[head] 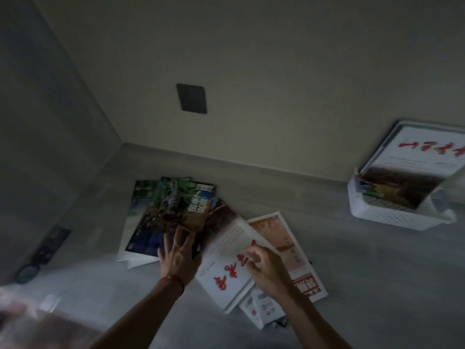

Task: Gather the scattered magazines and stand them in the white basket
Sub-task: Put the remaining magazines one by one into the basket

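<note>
Several magazines lie fanned out on the grey floor by the wall. My left hand [177, 255] rests flat with fingers spread on a green-and-brown cover [176, 205]. My right hand [266, 270] has its fingers curled at the right edge of a white magazine with red brush lettering [226, 263], and that edge looks slightly lifted. Under it lie an orange-and-white magazine [281, 235] and a smaller one [261, 308]. The white basket [387, 215] stands at the right by the wall, with a white magazine with red lettering [412, 157] upright in it, leaning back.
A dark plate [191, 98] is set in the beige wall above the pile. A dark flat object [50, 245] and a round dark thing [26, 273] sit at the left wall. Something blurred and reddish [37, 321] fills the lower left corner.
</note>
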`<state>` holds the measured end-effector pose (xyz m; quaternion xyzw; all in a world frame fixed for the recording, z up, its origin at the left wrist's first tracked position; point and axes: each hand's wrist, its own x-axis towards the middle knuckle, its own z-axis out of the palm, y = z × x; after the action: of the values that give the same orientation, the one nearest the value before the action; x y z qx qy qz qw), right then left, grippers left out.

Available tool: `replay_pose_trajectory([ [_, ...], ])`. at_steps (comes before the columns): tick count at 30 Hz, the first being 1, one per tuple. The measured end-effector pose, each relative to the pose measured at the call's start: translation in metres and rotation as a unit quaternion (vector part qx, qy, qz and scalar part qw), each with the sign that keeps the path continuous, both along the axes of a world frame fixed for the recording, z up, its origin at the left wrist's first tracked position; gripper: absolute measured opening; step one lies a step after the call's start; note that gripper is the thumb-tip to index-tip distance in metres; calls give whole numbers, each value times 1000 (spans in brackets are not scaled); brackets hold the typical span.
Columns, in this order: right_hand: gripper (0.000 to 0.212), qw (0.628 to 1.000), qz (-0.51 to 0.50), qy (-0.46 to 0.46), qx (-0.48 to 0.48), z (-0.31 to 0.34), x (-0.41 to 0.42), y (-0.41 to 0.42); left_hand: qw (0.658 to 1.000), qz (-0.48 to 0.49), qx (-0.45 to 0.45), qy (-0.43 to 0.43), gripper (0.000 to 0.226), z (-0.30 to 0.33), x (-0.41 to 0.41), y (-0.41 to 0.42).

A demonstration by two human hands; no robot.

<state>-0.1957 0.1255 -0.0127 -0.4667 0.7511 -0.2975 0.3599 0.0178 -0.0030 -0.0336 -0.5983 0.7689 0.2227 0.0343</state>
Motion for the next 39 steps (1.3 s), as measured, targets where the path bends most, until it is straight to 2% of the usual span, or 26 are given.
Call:
replay_pose_trajectory([
  [3, 34, 999, 31, 30, 30, -3, 35, -14, 998, -26, 43, -38, 80, -13, 20, -11],
  [9, 35, 996, 18, 71, 48, -7, 64, -22, 996, -76, 36, -42, 78, -11, 28, -18],
  [13, 32, 996, -34, 72, 34, -10, 67, -24, 980, -189, 56, -41, 73, 4, 20, -20],
  [15, 32, 993, -78, 88, -11, -8, 66, -24, 965, -251, 80, -21, 73, 3, 17, -17],
  [17, 36, 982, -94, 144, -78, -8, 60, -22, 947, -305, 103, -15, 74, -1, 14, -17],
  [18, 42, 974, -90, 185, -92, -9, 54, -21, 938, -335, 84, -27, 71, -2, 13, -19],
  [20, 54, 963, -65, 261, -38, -10, 38, -19, 934, -355, 9, -41, 62, -3, 11, -26],
  [22, 61, 954, -29, 288, 78, -13, 25, -11, 958, -282, -44, -28, 65, -3, 10, -28],
  [25, 66, 944, 3, 281, 170, -24, 26, 9, 985, -166, -24, 42, 74, -3, 1, -8],
  [27, 65, 942, 6, 295, 160, -26, 37, 19, 989, -104, 6, 102, 71, -4, -9, 14],
  [30, 48, 958, -5, 277, 70, -23, 45, 27, 985, -19, 81, 149, 73, -3, -26, 34],
  [32, 37, 972, -10, 233, 35, -16, 39, 30, 982, 22, 109, 155, 75, 1, -39, 34],
  [34, 27, 977, -57, 205, 18, -14, 26, 33, 986, 23, 102, 128, 75, 4, -48, 30],
  [36, 29, 974, -132, 178, 33, -13, 12, 35, 984, 52, 118, 124, 71, 7, -54, 26],
  [39, 45, 967, -216, 99, 96, -12, -1, 32, 961, 97, 177, 190, 60, 9, -63, 20],
])
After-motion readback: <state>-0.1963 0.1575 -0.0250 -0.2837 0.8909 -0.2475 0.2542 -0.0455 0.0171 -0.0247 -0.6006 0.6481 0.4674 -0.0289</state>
